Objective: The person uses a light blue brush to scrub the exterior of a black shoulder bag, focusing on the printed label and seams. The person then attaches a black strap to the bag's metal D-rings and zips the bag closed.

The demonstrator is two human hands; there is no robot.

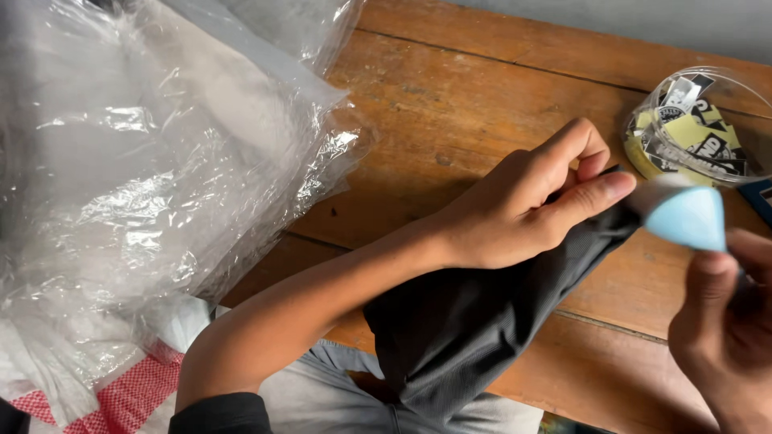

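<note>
We see a dark grey garment [450, 329], a soft fabric with a fine woven texture, stretched from the lap up over the edge of the wooden surface [482, 104] and narrowing to a pulled-out end near the right of the view. Our left hand [523, 201] grips that narrow end, its fingers [595, 193] curled shut around the cloth with the thumb pressed along it. Just beyond the fingertips sits a small light blue tag [690, 217], roughly triangular as it shows, touching the tip of the fabric. Our right hand [724, 337] comes up from the lower right, thumb raised against the underside of the blue piece and pinching it, though the other fingers are hidden. Behind the tag stands a clear round plastic container [700, 120] filled with black, white and yellow stickers. Well apart to the left, a heap of crinkled clear plastic bags [153, 177] covers that side of the surface, lying over a red-and-white checked cloth [129, 394].
</note>
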